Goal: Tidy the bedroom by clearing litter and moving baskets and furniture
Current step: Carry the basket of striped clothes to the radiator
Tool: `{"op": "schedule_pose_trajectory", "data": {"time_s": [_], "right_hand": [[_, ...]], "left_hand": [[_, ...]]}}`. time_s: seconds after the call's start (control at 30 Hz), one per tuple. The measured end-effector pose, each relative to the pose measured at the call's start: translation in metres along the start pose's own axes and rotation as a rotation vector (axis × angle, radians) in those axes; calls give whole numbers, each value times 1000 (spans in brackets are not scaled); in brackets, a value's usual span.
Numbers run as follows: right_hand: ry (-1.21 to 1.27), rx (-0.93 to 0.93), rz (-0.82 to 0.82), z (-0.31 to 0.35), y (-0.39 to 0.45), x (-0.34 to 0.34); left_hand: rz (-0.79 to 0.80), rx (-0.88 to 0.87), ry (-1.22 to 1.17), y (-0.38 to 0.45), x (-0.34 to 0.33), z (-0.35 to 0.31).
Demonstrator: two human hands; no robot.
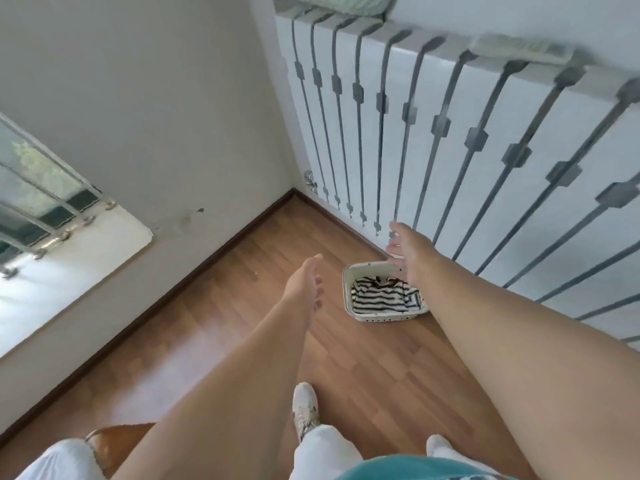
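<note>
1. One small white plastic basket sits on the wooden floor, close to the foot of a white wall fitted with grey metal bars. Small holes run along its near side wall. No brand, label or writing can be read on it.
2. Inside the basket lies one piece of black-and-white striped clothing, crumpled, with a dark collar showing at its far end.
3. Two bare arms reach forward and down from the bottom of the view.
4. The right hand is above the far right corner of the basket, fingers spread and nearly straight. Its grip is loose and unclenched, holding nothing; whether it touches the basket rim cannot be told.
5. The left hand is to the left of the basket, apart from it, over bare floor. Its fingers are straight and close together, pointing away from the viewer; the grip is likewise unclenched and carries nothing.
6. Two white shoes are seen at the bottom: one between the arms, one partly hidden under the right arm. White trouser legs and a teal garment edge show below them.
7. A brown rounded object sits at the lower left, partly hidden; what it is cannot be told.
8. A dark skirting board runs along the base of the plain wall into the corner.
9. At the left edge, a white window sill lies under a window with metal bars.
</note>
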State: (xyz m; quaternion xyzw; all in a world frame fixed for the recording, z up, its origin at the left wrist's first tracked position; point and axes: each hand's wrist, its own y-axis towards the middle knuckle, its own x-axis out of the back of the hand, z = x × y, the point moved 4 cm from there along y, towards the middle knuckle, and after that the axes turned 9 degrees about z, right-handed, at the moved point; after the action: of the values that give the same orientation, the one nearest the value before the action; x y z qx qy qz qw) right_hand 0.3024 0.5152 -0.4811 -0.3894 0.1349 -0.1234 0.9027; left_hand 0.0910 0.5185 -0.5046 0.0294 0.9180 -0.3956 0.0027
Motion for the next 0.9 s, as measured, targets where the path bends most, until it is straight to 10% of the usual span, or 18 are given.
{"op": "schedule_pose_trajectory", "data": {"time_s": [0.9], "right_hand": [[731, -98, -325, -64, 68, 41]], "left_hand": [[444, 187, 569, 160, -72, -61]]}}
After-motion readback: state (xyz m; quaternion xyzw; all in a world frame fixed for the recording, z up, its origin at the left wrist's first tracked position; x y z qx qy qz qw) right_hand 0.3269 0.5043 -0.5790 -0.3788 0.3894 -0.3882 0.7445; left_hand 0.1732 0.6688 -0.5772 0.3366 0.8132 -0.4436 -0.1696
